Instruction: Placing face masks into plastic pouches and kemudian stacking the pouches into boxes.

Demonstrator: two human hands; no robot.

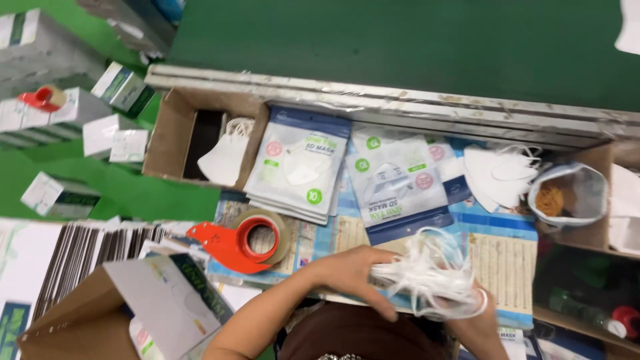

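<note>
Both hands (407, 280) w/ masks (430, 273), box (100, 320) nearby

Your left hand (350, 273) and right hand (477, 313) are both bare, with no gloves, rings or bands that can be made out. Your forearms are uncovered too; no sleeve reaches into view along either one. Below your arms, at the bottom edge of the view, you wear a dark brown garment with a small patch of pale, glittery trim at its lower middle.
</note>
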